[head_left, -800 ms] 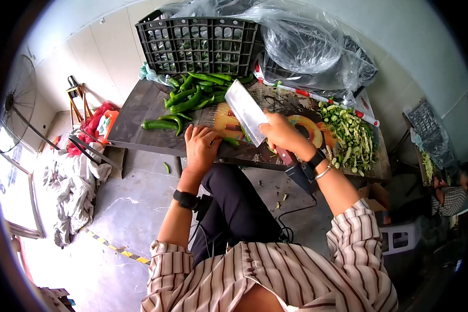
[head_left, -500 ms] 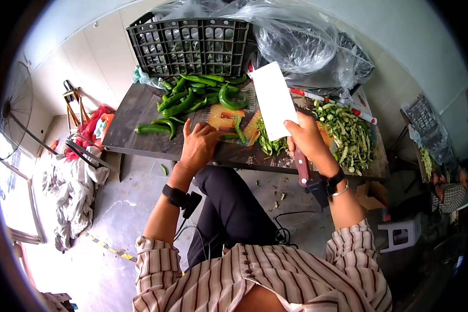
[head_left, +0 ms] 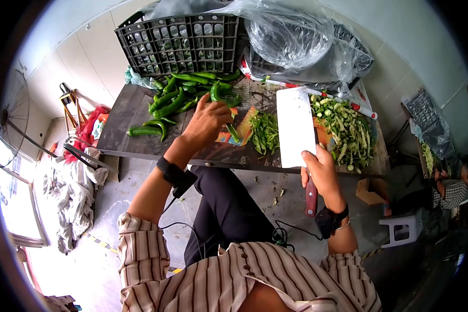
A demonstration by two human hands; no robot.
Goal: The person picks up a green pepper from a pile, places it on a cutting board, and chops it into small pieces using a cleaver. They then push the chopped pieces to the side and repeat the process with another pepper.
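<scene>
My right hand is closed round the brown handle of a cleaver, whose broad pale blade stands over the table between two heaps of cut peppers. Its blade hides part of the board. Bent over a curved green pepper is my left hand, its fingers closed at the pepper's near side; the fingertips are partly hidden. Just below that hand a short pepper piece lies on the orange-patterned board. To its right is a small heap of sliced green pepper.
Whole green peppers lie at the back left of the dark table. Behind them stands a black crate, with plastic bags beside it. More chopped pepper is heaped at the right. Another person sits at far right.
My left hand has moved up from the pepper piece to the curved pepper. The cleaver has moved right and down with my right hand. The view has shifted slightly.
</scene>
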